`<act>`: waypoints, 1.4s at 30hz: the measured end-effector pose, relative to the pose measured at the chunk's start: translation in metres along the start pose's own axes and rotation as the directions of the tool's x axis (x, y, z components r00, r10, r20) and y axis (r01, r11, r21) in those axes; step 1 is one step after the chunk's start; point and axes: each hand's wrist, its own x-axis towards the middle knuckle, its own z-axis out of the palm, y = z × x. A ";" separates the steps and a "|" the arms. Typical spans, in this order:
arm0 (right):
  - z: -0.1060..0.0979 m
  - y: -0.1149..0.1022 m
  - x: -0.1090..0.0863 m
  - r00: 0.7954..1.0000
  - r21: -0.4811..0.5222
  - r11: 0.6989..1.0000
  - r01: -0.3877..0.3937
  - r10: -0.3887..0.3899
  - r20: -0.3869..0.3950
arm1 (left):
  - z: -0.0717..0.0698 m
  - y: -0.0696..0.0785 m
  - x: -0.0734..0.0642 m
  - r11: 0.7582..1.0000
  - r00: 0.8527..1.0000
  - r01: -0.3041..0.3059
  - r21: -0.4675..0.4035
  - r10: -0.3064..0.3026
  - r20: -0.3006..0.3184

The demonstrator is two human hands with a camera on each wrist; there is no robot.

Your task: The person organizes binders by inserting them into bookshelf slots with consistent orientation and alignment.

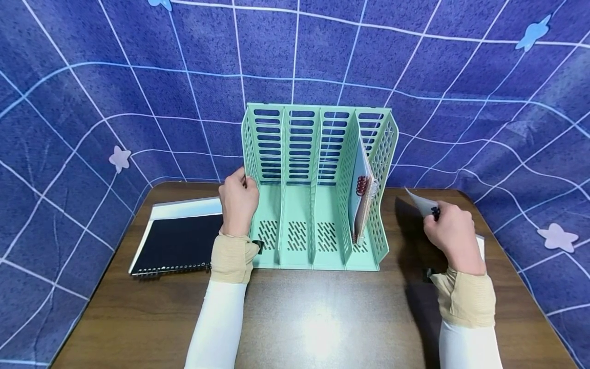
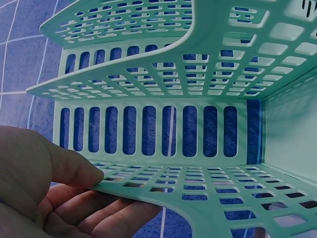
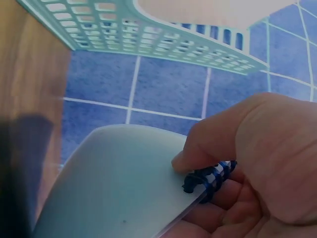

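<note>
A mint-green file organizer [image 1: 297,205] with upright dividers stands on the table. My left hand [image 1: 238,202] pinches the front edge of its left side wall [image 2: 198,191], thumb inside and fingers outside. To the right of the organizer, my right hand [image 1: 454,238] grips a pale spiral notebook [image 3: 119,183] by its dark coil binding [image 3: 210,181]; the notebook is tilted and partly hidden by the hand. Inside the rightmost compartment, several spiral notebooks [image 1: 359,205] lean together, one with a dark red coil.
A black-covered spiral notebook [image 1: 177,243] lies left of the organizer, over a white and light-blue one [image 1: 184,208]. Blue cloth with pale grid lines [image 1: 198,46] hangs behind and around the brown wooden table [image 1: 318,307]. Something white [image 1: 481,247] shows behind my right wrist.
</note>
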 end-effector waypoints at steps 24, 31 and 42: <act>-0.054 -0.018 -0.020 0.877 0.104 0.994 -0.043 0.087 -0.473 | 0.001 0.001 -0.003 1.000 1.000 -0.010 -0.004 0.010 0.005; -0.062 -0.021 -0.023 0.823 0.141 0.988 -0.065 0.133 -0.553 | 0.002 0.000 -0.002 1.000 1.000 -0.013 0.005 0.013 0.002; -0.068 -0.047 -0.029 0.774 0.385 0.922 -0.046 0.276 -0.570 | 0.000 0.001 0.000 1.000 1.000 0.003 -0.001 -0.003 0.013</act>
